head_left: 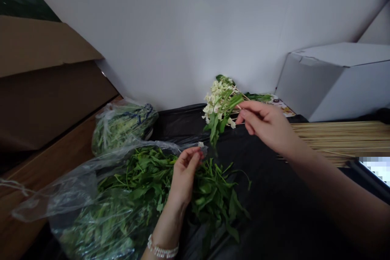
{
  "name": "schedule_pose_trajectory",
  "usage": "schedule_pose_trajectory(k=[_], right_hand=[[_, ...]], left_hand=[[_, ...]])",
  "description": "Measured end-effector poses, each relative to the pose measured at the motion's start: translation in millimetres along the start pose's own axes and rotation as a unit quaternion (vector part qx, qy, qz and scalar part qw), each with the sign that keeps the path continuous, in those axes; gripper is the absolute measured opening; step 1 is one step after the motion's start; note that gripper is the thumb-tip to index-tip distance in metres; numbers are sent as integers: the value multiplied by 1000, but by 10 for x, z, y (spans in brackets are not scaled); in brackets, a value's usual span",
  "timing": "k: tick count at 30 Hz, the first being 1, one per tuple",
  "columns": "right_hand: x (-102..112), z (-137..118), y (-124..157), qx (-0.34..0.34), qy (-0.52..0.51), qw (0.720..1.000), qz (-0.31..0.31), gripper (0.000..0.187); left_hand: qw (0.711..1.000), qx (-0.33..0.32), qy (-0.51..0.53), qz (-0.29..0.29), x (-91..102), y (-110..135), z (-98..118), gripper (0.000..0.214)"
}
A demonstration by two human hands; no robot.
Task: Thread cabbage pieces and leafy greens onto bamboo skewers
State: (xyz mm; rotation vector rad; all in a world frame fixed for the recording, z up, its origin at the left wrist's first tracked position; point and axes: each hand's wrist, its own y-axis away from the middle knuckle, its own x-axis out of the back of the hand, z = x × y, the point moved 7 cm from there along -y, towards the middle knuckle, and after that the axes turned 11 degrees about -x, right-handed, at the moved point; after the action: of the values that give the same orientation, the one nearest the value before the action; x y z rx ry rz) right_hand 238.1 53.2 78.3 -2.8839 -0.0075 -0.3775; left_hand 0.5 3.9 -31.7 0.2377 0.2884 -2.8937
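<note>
My right hand (263, 124) is closed in a pinch on a skewer of leafy greens (217, 126), whose leaves hang down from the fingertips. Behind it lies a heap of thin sticks bearing cream-white pieces (213, 97), partly covered by the greens. My left hand (185, 172), with a beaded bracelet at the wrist, pinches a small white piece (200, 144); its exact kind is too small to tell. Beneath this hand, loose leafy greens (213, 195) spill out of a clear plastic bag (82, 183) onto a black plastic sheet (265, 199).
A second tied bag of greens (122, 124) sits at the back left. Bare wooden sticks (341, 138) lie in a bundle at right, in front of a white box (341, 81). A large cardboard box (45, 101) stands at left, and a white wall (189, 36) rises behind.
</note>
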Motion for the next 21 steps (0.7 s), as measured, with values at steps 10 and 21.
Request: schedule_pose_trajectory(k=[10, 21], right_hand=[[-101, -6, 20, 13, 4, 999, -47, 17], [-135, -5, 34, 17, -1, 998, -54, 19]], left_hand=[[823, -191, -490, -214, -353, 213, -79, 22], [837, -180, -490, -167, -286, 186, -68, 5]])
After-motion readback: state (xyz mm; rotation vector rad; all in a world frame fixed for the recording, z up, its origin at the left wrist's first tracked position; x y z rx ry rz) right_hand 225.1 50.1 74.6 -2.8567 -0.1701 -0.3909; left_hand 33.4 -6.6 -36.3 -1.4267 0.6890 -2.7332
